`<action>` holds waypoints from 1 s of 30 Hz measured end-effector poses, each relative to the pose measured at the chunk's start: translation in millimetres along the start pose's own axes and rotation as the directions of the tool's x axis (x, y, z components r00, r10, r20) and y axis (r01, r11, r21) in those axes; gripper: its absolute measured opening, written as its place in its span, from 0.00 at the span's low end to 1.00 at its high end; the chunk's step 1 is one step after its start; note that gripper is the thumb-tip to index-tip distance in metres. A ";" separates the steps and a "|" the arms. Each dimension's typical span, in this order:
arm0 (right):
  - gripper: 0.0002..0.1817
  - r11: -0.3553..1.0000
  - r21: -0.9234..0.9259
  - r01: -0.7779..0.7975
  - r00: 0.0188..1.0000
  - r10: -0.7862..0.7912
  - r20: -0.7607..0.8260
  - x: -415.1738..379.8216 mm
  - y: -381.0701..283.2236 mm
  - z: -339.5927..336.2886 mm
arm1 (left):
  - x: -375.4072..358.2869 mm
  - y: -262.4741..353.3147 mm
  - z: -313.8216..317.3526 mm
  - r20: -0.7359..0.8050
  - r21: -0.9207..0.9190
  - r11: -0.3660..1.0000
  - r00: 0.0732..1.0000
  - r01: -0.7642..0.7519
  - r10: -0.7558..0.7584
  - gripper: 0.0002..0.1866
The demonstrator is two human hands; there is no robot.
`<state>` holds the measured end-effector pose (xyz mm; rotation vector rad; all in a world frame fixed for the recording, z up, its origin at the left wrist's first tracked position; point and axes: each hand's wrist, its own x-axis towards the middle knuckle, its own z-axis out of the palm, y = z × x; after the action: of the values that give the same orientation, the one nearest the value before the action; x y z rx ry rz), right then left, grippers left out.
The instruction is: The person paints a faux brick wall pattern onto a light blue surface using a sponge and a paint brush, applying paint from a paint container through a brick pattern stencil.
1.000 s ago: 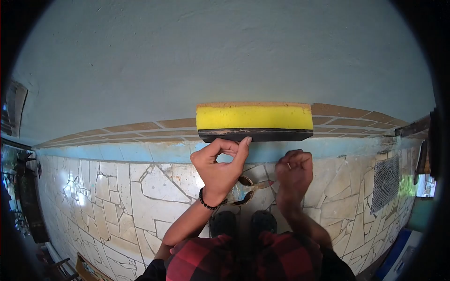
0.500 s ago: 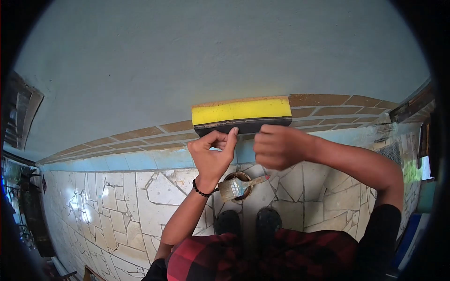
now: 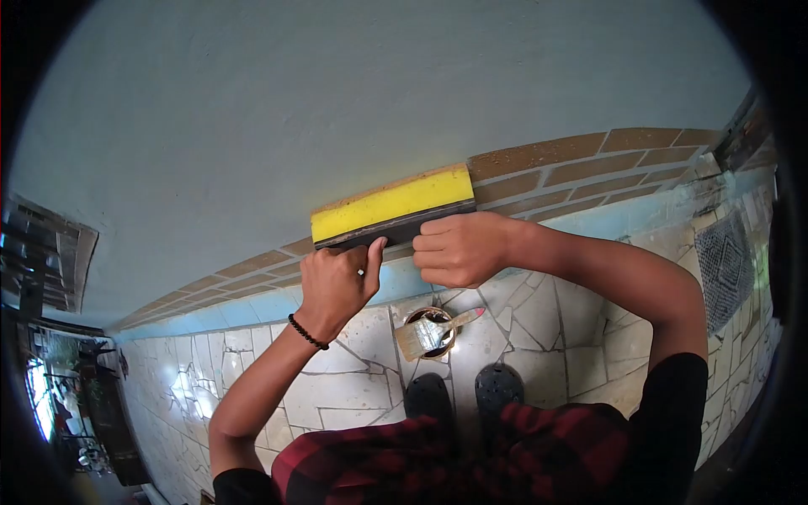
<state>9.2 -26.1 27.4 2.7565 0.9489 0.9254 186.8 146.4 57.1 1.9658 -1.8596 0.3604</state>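
A long tool with a yellow face and a black lower strip (image 3: 394, 204) lies against the wall over the brown brick pattern (image 3: 539, 160). My left hand (image 3: 335, 276), a dark bead bracelet at its wrist, is curled on the black strip near its left end, thumb pointing up. Closed in a fist, my right hand (image 3: 459, 250) presses at the strip's right part; its fingertips are hidden. Below the hands, a paintbrush (image 3: 433, 334) rests across a round container (image 3: 452, 347) on the floor.
The grey wall (image 3: 379, 93) rises above a light blue band (image 3: 404, 278). Pale stone-pattern tiles (image 3: 358, 387) cover the floor, where two dark shoes (image 3: 498, 387) stand. A patterned mat (image 3: 725, 269) lies at the right, and a louvred window (image 3: 63, 257) is at the left.
The view has turned, so the tool now appears farther left and tilted. Both hands appear farther left with it, and my left hand's fingers have curled more over the strip.
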 end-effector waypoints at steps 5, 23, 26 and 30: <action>0.07 0.999 -0.039 -0.001 0.996 -0.003 -0.089 -1.9 0.6 8.1 | 11.5 9.8 -13.4 0.105 0.050 0.999 0.995 -0.001 -0.004 0.22; 0.11 0.660 0.366 -0.656 0.287 0.667 -0.688 0.0 -76.6 -4.5 | 7.6 7.1 -1.5 0.114 -0.255 0.944 0.976 0.210 -0.186 0.22; 0.17 0.490 0.429 -0.759 0.084 0.727 -0.682 -5.4 -74.0 -8.3 | 8.4 7.6 -1.6 0.139 -0.249 0.938 0.968 0.240 -0.210 0.23; 0.19 0.424 0.471 -0.774 0.072 0.797 -0.600 -9.3 -65.5 -4.6 | 7.8 7.6 -0.6 0.105 -0.251 0.947 0.978 0.199 -0.178 0.22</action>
<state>-34.2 20.7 9.2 2.6873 -0.9022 2.3739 179.9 139.5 62.1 1.9767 -1.6498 -0.0220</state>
